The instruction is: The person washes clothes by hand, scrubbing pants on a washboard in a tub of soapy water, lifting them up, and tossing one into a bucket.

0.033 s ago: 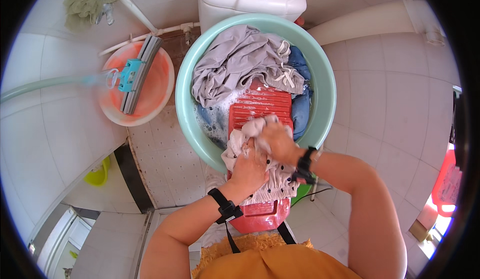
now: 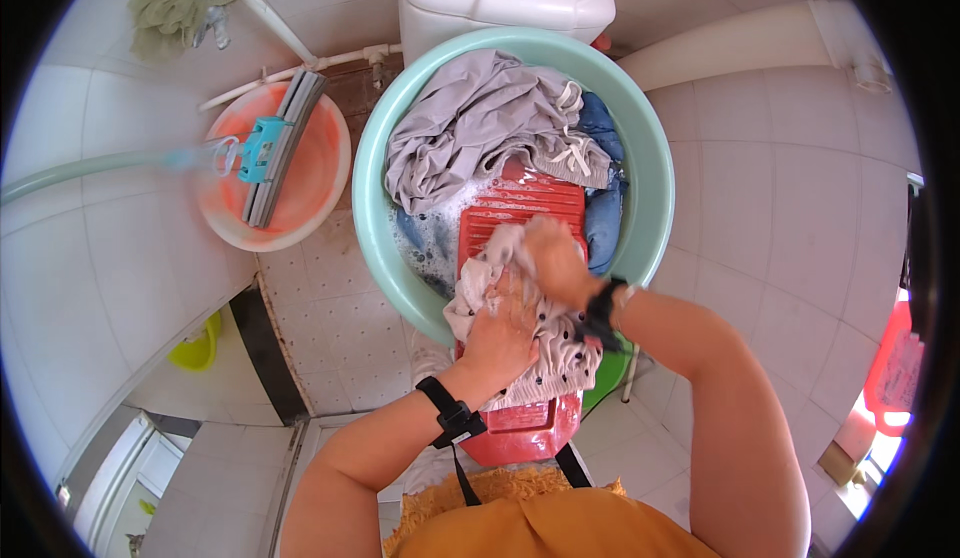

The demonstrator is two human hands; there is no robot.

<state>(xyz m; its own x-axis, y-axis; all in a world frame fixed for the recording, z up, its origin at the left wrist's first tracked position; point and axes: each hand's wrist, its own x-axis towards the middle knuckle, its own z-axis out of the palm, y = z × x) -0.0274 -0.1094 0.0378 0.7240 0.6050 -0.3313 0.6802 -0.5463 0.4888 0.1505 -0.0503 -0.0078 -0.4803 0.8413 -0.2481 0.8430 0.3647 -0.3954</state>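
The spotted garment (image 2: 565, 366) lies directly under both hands, lengthwise along the red washboard (image 2: 530, 203), across the near rim of the pale-green basin (image 2: 656, 168). The right hand (image 2: 560, 262) (blurred) clutches its far, bunched end; the left hand (image 2: 505, 333) rests nearer the body, its grip unclear. Exposed ridges run beyond toward the grey garment (image 2: 465, 128).

Tiled room: pale right wall (image 2: 780, 218) with a thick white pipe (image 2: 730, 48) above; white cistern (image 2: 430, 3) at the far end; dotted, light floor (image 2: 335, 293) beside a dark strip (image 2: 268, 358); bright light (image 2: 886, 448) at far right
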